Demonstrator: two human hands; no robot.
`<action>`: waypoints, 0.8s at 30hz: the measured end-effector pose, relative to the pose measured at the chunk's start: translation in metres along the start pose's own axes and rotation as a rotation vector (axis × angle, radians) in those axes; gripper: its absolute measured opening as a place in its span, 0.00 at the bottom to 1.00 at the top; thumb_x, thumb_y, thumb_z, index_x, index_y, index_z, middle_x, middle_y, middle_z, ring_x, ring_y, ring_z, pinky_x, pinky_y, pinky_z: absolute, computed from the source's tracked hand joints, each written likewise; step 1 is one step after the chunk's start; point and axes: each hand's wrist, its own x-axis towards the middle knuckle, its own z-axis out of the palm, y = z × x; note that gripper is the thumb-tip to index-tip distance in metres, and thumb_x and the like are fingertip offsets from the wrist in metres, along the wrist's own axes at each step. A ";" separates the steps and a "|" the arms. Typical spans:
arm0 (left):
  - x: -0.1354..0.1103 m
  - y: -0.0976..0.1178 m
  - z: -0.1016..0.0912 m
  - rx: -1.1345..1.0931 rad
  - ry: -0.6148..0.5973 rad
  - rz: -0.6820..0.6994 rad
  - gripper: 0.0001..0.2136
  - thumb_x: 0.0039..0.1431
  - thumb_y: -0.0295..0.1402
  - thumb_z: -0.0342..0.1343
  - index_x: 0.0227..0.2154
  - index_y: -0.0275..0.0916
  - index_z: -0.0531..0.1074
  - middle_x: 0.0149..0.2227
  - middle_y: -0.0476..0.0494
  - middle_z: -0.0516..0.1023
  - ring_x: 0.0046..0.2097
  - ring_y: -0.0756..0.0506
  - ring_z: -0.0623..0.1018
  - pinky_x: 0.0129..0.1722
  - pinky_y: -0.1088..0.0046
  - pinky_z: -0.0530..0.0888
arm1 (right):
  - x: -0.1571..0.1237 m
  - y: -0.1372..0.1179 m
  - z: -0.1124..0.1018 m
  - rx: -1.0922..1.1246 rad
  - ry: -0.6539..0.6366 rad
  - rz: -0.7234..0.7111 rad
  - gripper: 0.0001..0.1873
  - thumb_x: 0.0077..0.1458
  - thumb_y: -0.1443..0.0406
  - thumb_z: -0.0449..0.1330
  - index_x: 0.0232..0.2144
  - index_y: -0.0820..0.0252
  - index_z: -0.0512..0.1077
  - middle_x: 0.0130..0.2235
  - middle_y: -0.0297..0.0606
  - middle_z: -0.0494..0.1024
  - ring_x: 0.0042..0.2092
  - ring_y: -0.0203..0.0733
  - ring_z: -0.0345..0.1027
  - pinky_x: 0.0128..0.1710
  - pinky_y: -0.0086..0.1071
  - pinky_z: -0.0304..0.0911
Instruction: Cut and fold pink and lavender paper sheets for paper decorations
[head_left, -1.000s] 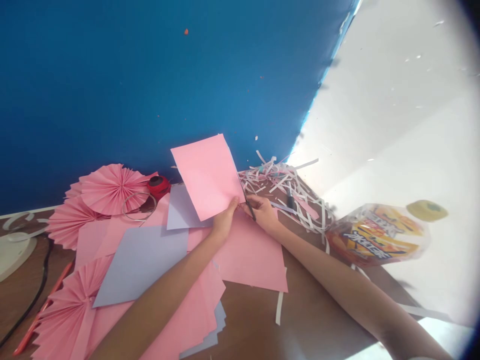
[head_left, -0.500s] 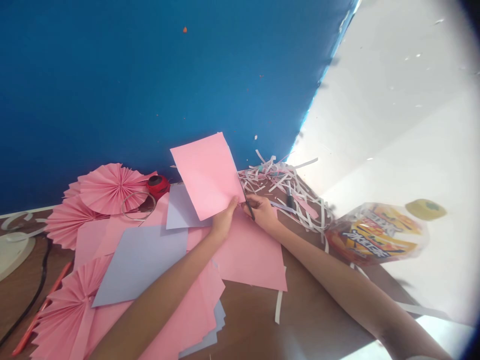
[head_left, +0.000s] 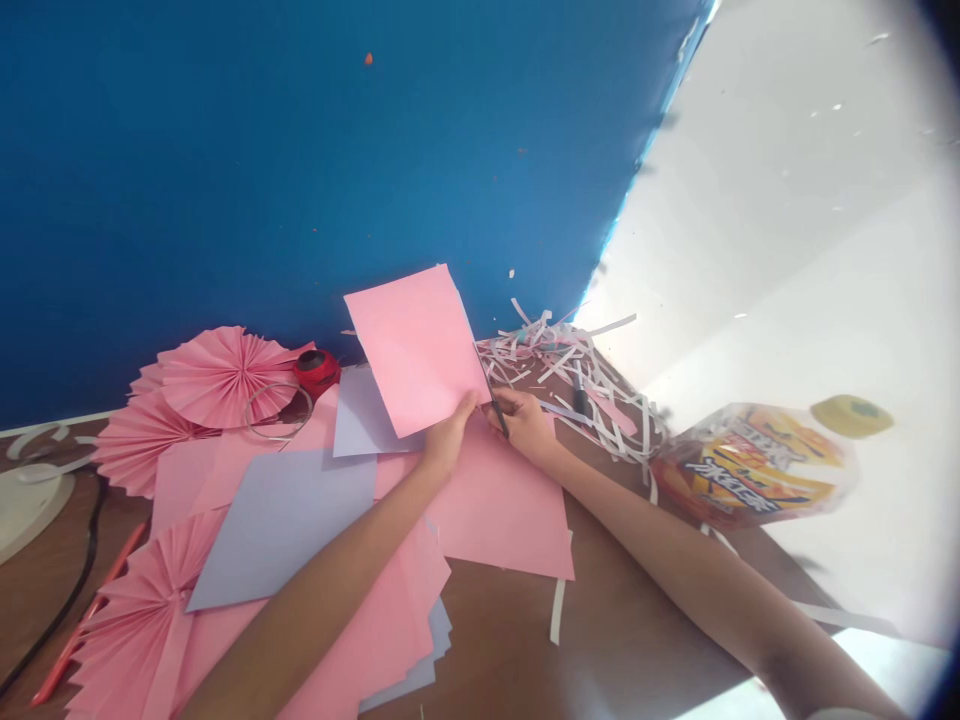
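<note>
Fig. L hand (head_left: 448, 447) pinches lower edge of pink paper sheet (head_left: 415, 350) betw. thumb & fingers; sheet is tilted, raised off the pile, directly above both hands. R hand (head_left: 526, 425) is closed on dark scissors (head_left: 491, 397), blades at sheet's R edge, just beside L hand. Under & left of L hand: lavender paper sheet (head_left: 279, 528), loose pink sheets (head_left: 499, 510) on wooden counter (head_left: 510, 640). Further left: pleated pink paper fans (head_left: 225, 378), wire ring (head_left: 277, 411), red roll (head_left: 316, 371); type of roll unclear. Right of R hand: heap of white & pink paper strips (head_left: 574, 375) around dark pen-like tool (head_left: 580, 397). Well right: printed snack bag (head_left: 750, 465), yellow lid (head_left: 851, 416). Beyond hands: blue wall (head_left: 300, 180).
</note>
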 end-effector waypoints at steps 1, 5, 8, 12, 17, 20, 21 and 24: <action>0.000 0.002 0.000 -0.009 0.009 0.016 0.22 0.44 0.46 0.66 0.40 0.39 0.75 0.49 0.39 0.76 0.56 0.39 0.70 0.61 0.62 0.60 | 0.000 0.001 0.000 -0.003 0.001 -0.003 0.12 0.47 0.65 0.57 0.34 0.64 0.75 0.18 0.28 0.66 0.18 0.30 0.55 0.18 0.25 0.52; 0.004 0.004 0.000 -0.067 0.099 0.045 0.22 0.49 0.47 0.62 0.44 0.41 0.73 0.48 0.43 0.77 0.52 0.42 0.74 0.56 0.65 0.66 | 0.000 0.004 0.000 -0.007 0.020 0.014 0.15 0.45 0.67 0.55 0.36 0.64 0.75 0.19 0.28 0.65 0.19 0.29 0.54 0.18 0.24 0.51; 0.007 0.001 0.000 -0.063 0.092 -0.013 0.25 0.46 0.48 0.63 0.45 0.39 0.73 0.44 0.42 0.78 0.45 0.42 0.77 0.49 0.64 0.71 | 0.001 0.004 0.001 0.021 0.030 0.013 0.15 0.44 0.68 0.55 0.36 0.64 0.76 0.19 0.27 0.65 0.19 0.29 0.53 0.19 0.25 0.51; 0.006 -0.003 -0.001 -0.046 0.062 -0.046 0.23 0.43 0.47 0.66 0.40 0.38 0.75 0.41 0.42 0.78 0.44 0.42 0.76 0.49 0.65 0.70 | 0.001 0.002 0.001 0.049 0.044 0.017 0.14 0.45 0.67 0.57 0.36 0.65 0.76 0.19 0.28 0.66 0.19 0.30 0.55 0.19 0.25 0.52; 0.002 0.000 0.001 -0.080 0.068 -0.008 0.20 0.42 0.45 0.67 0.36 0.38 0.75 0.42 0.42 0.78 0.48 0.42 0.74 0.52 0.66 0.68 | 0.001 0.000 -0.001 0.047 0.031 0.025 0.14 0.45 0.67 0.59 0.37 0.64 0.75 0.20 0.29 0.69 0.20 0.32 0.59 0.19 0.26 0.54; 0.001 0.001 0.002 -0.086 0.058 0.001 0.19 0.42 0.45 0.67 0.34 0.37 0.75 0.38 0.42 0.78 0.46 0.43 0.75 0.51 0.65 0.68 | 0.001 -0.002 -0.002 0.045 0.002 0.032 0.14 0.46 0.65 0.60 0.37 0.64 0.74 0.21 0.31 0.71 0.21 0.32 0.60 0.20 0.25 0.54; 0.001 0.001 0.002 -0.080 0.058 0.003 0.19 0.43 0.45 0.67 0.34 0.37 0.75 0.38 0.43 0.78 0.45 0.43 0.75 0.51 0.65 0.68 | 0.002 -0.003 -0.002 0.044 -0.010 0.032 0.14 0.46 0.64 0.60 0.37 0.63 0.74 0.22 0.31 0.71 0.21 0.32 0.60 0.20 0.25 0.54; 0.001 0.000 0.001 -0.048 0.056 -0.003 0.19 0.43 0.46 0.66 0.32 0.36 0.75 0.36 0.43 0.77 0.41 0.45 0.75 0.50 0.65 0.68 | 0.002 -0.005 -0.003 0.041 -0.023 0.035 0.15 0.47 0.61 0.62 0.37 0.63 0.73 0.24 0.32 0.73 0.21 0.30 0.58 0.20 0.26 0.53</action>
